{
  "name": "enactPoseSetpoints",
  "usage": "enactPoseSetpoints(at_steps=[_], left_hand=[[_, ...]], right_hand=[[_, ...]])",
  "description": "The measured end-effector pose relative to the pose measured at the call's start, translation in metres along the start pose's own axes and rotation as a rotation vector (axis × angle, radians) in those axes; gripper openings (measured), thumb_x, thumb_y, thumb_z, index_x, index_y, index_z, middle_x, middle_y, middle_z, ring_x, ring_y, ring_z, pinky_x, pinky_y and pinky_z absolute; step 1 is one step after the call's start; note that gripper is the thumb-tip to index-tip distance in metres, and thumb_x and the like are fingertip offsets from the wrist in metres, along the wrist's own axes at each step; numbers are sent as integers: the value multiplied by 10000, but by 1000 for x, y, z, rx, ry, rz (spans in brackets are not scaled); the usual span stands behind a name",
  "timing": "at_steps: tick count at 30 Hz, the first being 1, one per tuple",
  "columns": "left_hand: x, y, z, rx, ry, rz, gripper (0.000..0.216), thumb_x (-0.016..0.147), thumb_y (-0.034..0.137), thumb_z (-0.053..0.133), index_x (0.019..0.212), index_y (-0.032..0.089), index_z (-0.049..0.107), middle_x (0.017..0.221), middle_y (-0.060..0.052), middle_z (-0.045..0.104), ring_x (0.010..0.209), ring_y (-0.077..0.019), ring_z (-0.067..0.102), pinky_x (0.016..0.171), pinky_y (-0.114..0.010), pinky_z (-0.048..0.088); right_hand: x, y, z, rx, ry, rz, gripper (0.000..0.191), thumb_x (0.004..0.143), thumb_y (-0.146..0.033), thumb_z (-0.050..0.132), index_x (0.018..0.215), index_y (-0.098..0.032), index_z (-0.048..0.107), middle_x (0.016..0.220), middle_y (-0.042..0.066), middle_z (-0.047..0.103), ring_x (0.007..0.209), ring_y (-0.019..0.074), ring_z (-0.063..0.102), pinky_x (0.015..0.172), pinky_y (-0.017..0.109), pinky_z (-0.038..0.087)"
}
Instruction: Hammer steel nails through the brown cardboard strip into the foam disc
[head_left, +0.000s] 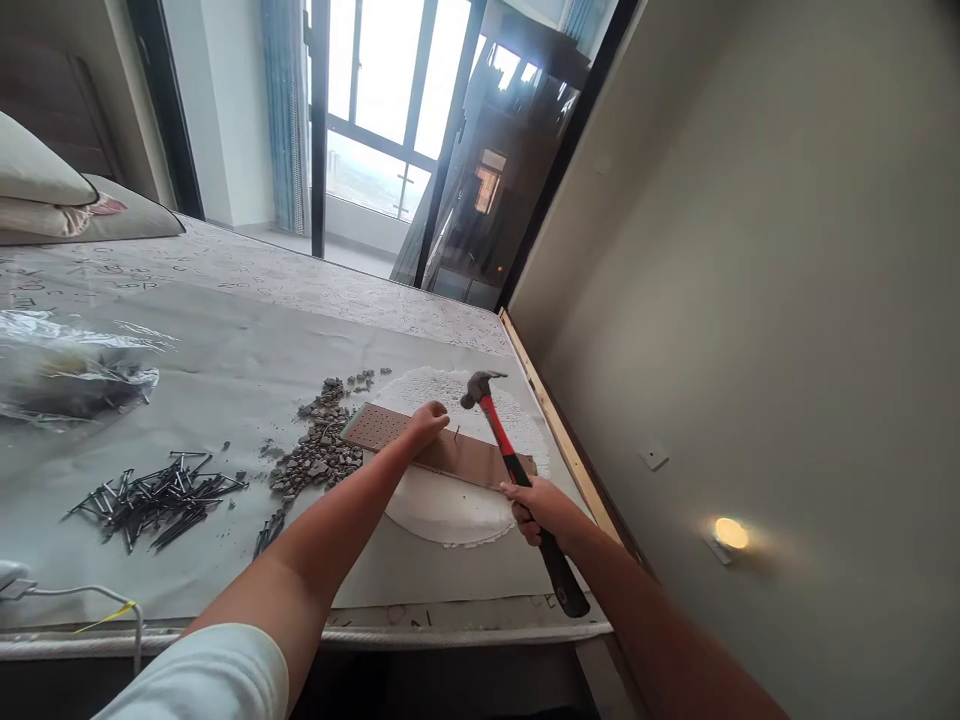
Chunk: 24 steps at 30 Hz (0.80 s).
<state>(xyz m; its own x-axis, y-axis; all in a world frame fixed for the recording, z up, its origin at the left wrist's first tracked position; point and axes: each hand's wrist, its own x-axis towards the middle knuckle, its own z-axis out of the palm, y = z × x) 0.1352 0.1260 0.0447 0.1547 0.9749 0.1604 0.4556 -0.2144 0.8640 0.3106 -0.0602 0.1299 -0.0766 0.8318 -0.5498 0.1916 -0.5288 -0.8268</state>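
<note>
White sleeve (217,675) of my left arm at 7 o'clock in frame, soft cloth, bare forearm running up from it. Thin white cable (90,600) at the far left edge, lying on the grey sheet (225,350) that covers the flat surface. Above it a loose heap of long black nails (154,495), shiny metal, scattered every way. At 10 o'clock of the heap sits a crumpled clear plastic bag (67,370). Next, right of the nails, a strip of small grey stone chips (319,450), rough and jagged, touching the left end of a long flat brown board (442,450). That end of the board is dotted with rows of tiny holes. Board lies across a round white disc (442,505) with a lacy edge. Left hand (427,420) rests on the board, fingers curled down; a thin nail (455,433) stands upright at 3 o'clock of the fingertips. Cannot tell if the fingers pinch it. Hammer (501,430), grey metal claw head, red neck, black grip, head raised just above the nail at 1 o'clock. Right hand (540,510) wrapped tight round the black grip. Plain grey wall at far right with a small glowing round light (731,533).
</note>
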Motion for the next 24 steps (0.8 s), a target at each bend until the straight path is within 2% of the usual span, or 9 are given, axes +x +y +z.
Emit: enactPoseSetpoints(at_steps=[4,9,11,13,15,17,20,22,24], left_hand=[[0,-1,-7,-229,-27,-105,186,652,218,474,771,138,591,616,-29,592,545,-116,514,525,-232,409],[2,9,-16,-491,-31,-111,139,664,263,481,701,140,534,694,-64,610,590,-107,544,569,-234,455],[4,13,-31,-563,-14,-102,149,659,257,486,733,137,533,724,-66,611,610,-103,554,584,-235,466],[5,14,-54,-553,16,-78,174,646,243,497,775,135,542,744,-60,611,603,-96,550,565,-229,461],[3,7,-84,-470,72,-48,195,649,252,502,798,138,556,735,-50,609,575,-88,533,534,-219,445],[-4,-6,-117,-334,182,-55,213,672,287,490,810,143,565,693,-37,605,540,-86,509,506,-212,422],[-26,-31,-165,-10,315,-179,223,700,333,463,767,153,576,608,-25,595,550,-116,523,505,-218,407],[-49,-46,-189,227,261,-301,186,683,326,487,681,163,575,538,-20,577,574,-146,547,519,-230,410],[-77,-59,-202,379,153,-400,127,622,282,555,569,167,552,455,-19,543,555,-172,556,517,-249,414]], right_hand=[[19,20,13,-3,-3,143,230,788,-311,513,682,-214,334,380,-122,289,281,32,242,316,164,181],[18,41,14,131,-60,124,283,784,-389,501,659,-211,320,400,-121,294,292,23,246,320,153,193],[9,59,14,229,-118,86,384,711,-462,573,635,-223,282,384,-132,273,279,26,232,300,159,192],[-5,85,16,348,-193,-41,480,617,-517,651,638,-233,264,383,-142,273,265,29,215,274,164,201],[-23,117,21,440,-297,-121,493,612,-548,651,649,-239,268,383,-144,277,247,32,195,253,169,196],[-41,152,28,532,-427,-166,471,635,-534,649,666,-241,281,402,-145,286,238,26,176,251,167,191],[-65,204,40,688,-507,-175,429,673,-497,634,677,-235,294,411,-138,274,247,15,136,268,161,158],[-76,232,49,768,-508,-154,414,657,-470,655,703,-232,319,402,-143,241,257,3,91,286,152,104],[-85,253,56,815,-524,-137,418,640,-456,669,697,-227,325,393,-144,217,264,-5,69,301,150,77]])
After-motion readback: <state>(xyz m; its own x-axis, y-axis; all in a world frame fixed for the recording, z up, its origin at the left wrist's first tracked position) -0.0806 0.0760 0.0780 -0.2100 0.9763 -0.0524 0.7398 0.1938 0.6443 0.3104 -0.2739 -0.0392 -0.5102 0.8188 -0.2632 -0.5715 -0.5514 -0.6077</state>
